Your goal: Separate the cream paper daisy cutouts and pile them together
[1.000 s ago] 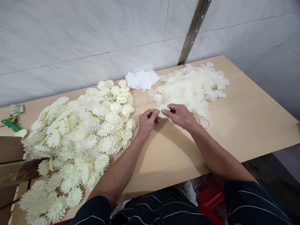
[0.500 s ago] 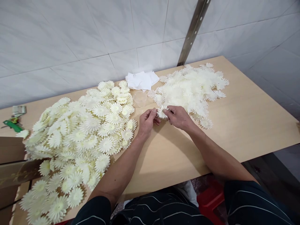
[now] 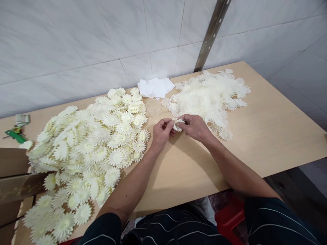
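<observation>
Both my hands pinch one small cream paper flower point(image 3: 177, 124) between them, just above the wooden table point(image 3: 270, 132). My left hand point(image 3: 160, 133) grips its left edge with closed fingers, and my right hand point(image 3: 195, 127) grips its right edge. A big heap of layered cream flowers point(image 3: 87, 149) covers the table's left half. A flatter pile of white flower cut-outs point(image 3: 209, 97) lies right behind my right hand.
A clear round lid or cup point(image 3: 153, 105) and folded white tissue point(image 3: 155, 87) sit near the tiled wall. A green tool point(image 3: 14, 133) lies at the far left, above a cardboard box point(image 3: 12, 183). A metal rail point(image 3: 211, 34) runs up the wall.
The flower between my fingers has turned and been pressed closer together; both hands stay in nearly the same spot. The view shifted slightly.
</observation>
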`<state>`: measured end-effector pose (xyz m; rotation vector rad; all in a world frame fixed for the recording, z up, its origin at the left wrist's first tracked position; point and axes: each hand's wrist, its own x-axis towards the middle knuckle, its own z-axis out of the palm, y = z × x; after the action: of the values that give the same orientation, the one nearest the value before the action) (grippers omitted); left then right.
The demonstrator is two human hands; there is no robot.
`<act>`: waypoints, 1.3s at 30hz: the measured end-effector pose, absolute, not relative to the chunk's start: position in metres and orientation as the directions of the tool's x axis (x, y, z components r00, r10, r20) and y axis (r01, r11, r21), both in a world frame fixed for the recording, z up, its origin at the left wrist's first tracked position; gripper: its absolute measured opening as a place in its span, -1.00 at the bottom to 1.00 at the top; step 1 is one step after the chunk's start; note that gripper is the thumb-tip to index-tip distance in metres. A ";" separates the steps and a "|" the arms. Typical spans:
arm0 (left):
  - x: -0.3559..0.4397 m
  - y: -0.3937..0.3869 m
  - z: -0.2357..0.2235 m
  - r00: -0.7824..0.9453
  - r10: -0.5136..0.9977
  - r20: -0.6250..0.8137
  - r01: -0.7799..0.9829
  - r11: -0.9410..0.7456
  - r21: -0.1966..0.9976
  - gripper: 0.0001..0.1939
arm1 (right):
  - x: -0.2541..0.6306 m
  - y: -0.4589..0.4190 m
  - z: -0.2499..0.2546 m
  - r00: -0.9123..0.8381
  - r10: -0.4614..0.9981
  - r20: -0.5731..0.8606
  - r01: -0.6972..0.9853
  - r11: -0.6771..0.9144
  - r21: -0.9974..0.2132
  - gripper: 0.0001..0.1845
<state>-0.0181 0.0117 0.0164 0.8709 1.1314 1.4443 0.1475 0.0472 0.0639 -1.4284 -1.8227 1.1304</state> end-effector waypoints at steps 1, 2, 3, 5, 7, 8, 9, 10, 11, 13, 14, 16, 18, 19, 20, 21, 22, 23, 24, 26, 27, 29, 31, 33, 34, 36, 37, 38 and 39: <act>-0.018 0.012 0.016 -0.181 0.982 -0.058 -0.289 0.003 0.957 -0.40 | 0.148 0.048 0.063 -0.280 0.958 -0.064 0.492 0.086 -0.866 -0.66; -0.018 0.012 0.016 -0.183 0.981 -0.057 -0.290 0.002 0.957 -0.40 | 0.148 0.048 0.062 -0.284 0.957 -0.060 0.498 0.094 -0.862 -0.65; -0.019 0.012 0.016 -0.183 0.981 -0.057 -0.294 0.000 0.956 -0.41 | 0.149 0.049 0.062 -0.290 0.955 -0.058 0.504 0.101 -0.858 -0.64; -0.019 0.012 0.016 -0.183 0.981 -0.057 -0.301 -0.001 0.954 -0.41 | 0.150 0.050 0.060 -0.295 0.954 -0.054 0.519 0.112 -0.847 -0.61; -0.018 0.011 0.017 -0.185 0.981 -0.060 -0.305 0.000 0.952 -0.39 | 0.151 0.051 0.060 -0.288 0.957 -0.046 0.534 0.120 -0.837 -0.55; -0.018 0.011 0.017 -0.187 0.981 -0.060 -0.308 0.000 0.951 -0.38 | 0.151 0.052 0.061 -0.282 0.959 -0.041 0.541 0.123 -0.832 -0.52; -0.018 0.011 0.018 -0.187 0.980 -0.060 -0.311 -0.001 0.950 -0.37 | 0.151 0.052 0.061 -0.273 0.961 -0.036 0.548 0.125 -0.827 -0.49; -0.017 0.010 0.019 -0.185 0.981 -0.059 -0.315 -0.002 0.949 -0.36 | 0.151 0.051 0.063 -0.261 0.965 -0.030 0.554 0.125 -0.823 -0.46; -0.017 0.010 0.020 -0.178 0.982 -0.057 -0.319 -0.003 0.948 -0.34 | 0.151 0.051 0.064 -0.246 0.969 -0.023 0.560 0.123 -0.820 -0.43; -0.017 0.009 0.021 -0.148 0.988 -0.051 -0.321 0.001 0.947 -0.32 | 0.150 0.050 0.067 -0.214 0.977 -0.008 0.568 0.118 -0.815 -0.38; -0.017 0.009 0.022 -0.131 0.990 -0.049 -0.318 0.005 0.948 -0.31 | 0.149 0.049 0.068 -0.201 0.980 -0.003 0.569 0.114 -0.814 -0.35; -0.017 0.008 0.022 -0.103 0.994 -0.046 -0.303 0.013 0.953 -0.32 | 0.148 0.048 0.069 -0.192 0.981 -0.002 0.576 0.111 -0.810 -0.29; -0.018 0.008 0.021 -0.090 0.995 -0.047 -0.283 0.019 0.959 -0.34 | 0.147 0.047 0.070 -0.201 0.980 -0.004 0.585 0.117 -0.802 -0.22; -0.018 0.009 0.021 -0.086 0.995 -0.047 -0.274 0.022 0.962 -0.36 | 0.147 0.047 0.070 -0.207 0.978 -0.004 0.586 0.121 -0.801 -0.19; -0.018 0.009 0.020 -0.084 0.995 -0.050 -0.267 0.026 0.963 -0.38 | 0.148 0.047 0.071 -0.214 0.977 -0.005 0.581 0.123 -0.805 -0.18; -0.018 0.009 0.020 -0.085 0.995 -0.054 -0.263 0.030 0.964 -0.40 | 0.148 0.047 0.072 -0.223 0.975 -0.013 0.569 0.119 -0.814 -0.17; -0.018 0.010 0.019 -0.090 0.994 -0.059 -0.263 0.033 0.964 -0.42 | 0.149 0.047 0.073 -0.236 0.971 -0.030 0.551 0.108 -0.827 -0.16; -0.018 0.010 0.019 -0.101 0.993 -0.063 -0.264 0.034 0.964 -0.44 | 0.150 0.047 0.074 -0.255 0.965 -0.055 0.533 0.093 -0.841 -0.17; -0.018 0.011 0.018 -0.117 0.991 -0.065 -0.267 0.032 0.963 -0.45 | 0.151 0.047 0.074 -0.279 0.957 -0.083 0.519 0.078 -0.851 -0.18; -0.018 0.011 0.017 -0.159 0.985 -0.066 -0.274 0.020 0.961 -0.47 | 0.152 0.047 0.075 -0.327 0.936 -0.127 0.509 0.061 -0.859 -0.22; -0.017 0.012 0.016 -0.180 0.981 -0.065 -0.277 0.013 0.961 -0.47 | 0.152 0.048 0.075 -0.346 0.928 -0.138 0.507 0.061 -0.860 -0.25; -0.017 0.012 0.016 -0.216 0.974 -0.065 -0.284 0.001 0.959 -0.47 | 0.152 0.049 0.073 -0.360 0.922 -0.146 0.502 0.059 -0.863 -0.33; -0.017 0.012 0.016 -0.228 0.971 -0.066 -0.292 -0.004 0.957 -0.45 | 0.152 0.049 0.072 -0.343 0.929 -0.140 0.496 0.052 -0.867 -0.39; -0.017 0.012 0.017 -0.217 0.974 -0.065 -0.295 -0.002 0.956 -0.42 | 0.151 0.050 0.071 -0.311 0.942 -0.126 0.500 0.049 -0.865 -0.40; -0.017 0.011 0.018 -0.203 0.977 -0.064 -0.295 0.001 0.956 -0.41 | 0.150 0.049 0.072 -0.298 0.947 -0.121 0.504 0.049 -0.862 -0.40; -0.017 0.011 0.019 -0.171 0.984 -0.058 -0.299 0.004 0.954 -0.39 | 0.150 0.049 0.072 -0.291 0.950 -0.112 0.513 0.056 -0.856 -0.38; -0.017 0.010 0.019 -0.158 0.986 -0.054 -0.304 0.003 0.953 -0.38 | 0.149 0.048 0.073 -0.292 0.951 -0.104 0.521 0.067 -0.851 -0.36; -0.016 0.010 0.020 -0.147 0.988 -0.050 -0.310 0.002 0.951 -0.38 | 0.149 0.048 0.073 -0.297 0.950 -0.095 0.529 0.080 -0.845 -0.35; -0.016 0.010 0.020 -0.141 0.989 -0.048 -0.315 0.002 0.949 -0.38 | 0.150 0.047 0.074 -0.302 0.950 -0.085 0.536 0.095 -0.839 -0.34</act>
<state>-0.0162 0.0102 0.0198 0.8783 1.0832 1.4303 0.1496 0.0471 0.0736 -1.4512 -1.8906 1.1119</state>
